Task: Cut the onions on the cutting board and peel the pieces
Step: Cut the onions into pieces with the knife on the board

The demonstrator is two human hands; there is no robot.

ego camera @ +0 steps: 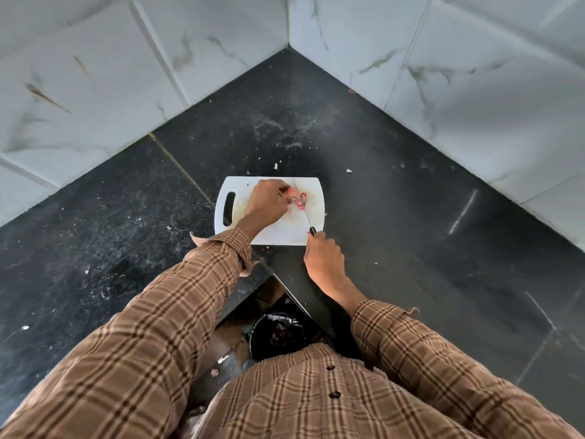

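Observation:
A white cutting board (pixel 278 229) with a handle slot on its left lies on the black counter. On its far middle sits a small pink onion (pixel 292 193), partly hidden under my left hand (pixel 266 201), whose fingertips hold it down. A cut onion piece (pixel 302 200) lies just right of the blade. My right hand (pixel 323 259) grips the black handle of a thin knife (pixel 303 205) at the board's near right corner. The blade runs away from me across the board and passes between the held onion and the cut piece.
The black stone counter (pixel 395 217) fills a corner between two white marble-tiled walls (pixel 474 90). Small peel scraps (pixel 349 171) lie beyond the board. Below the counter's inner corner stands a black bin (pixel 278 335) lined with a bag and holding peels.

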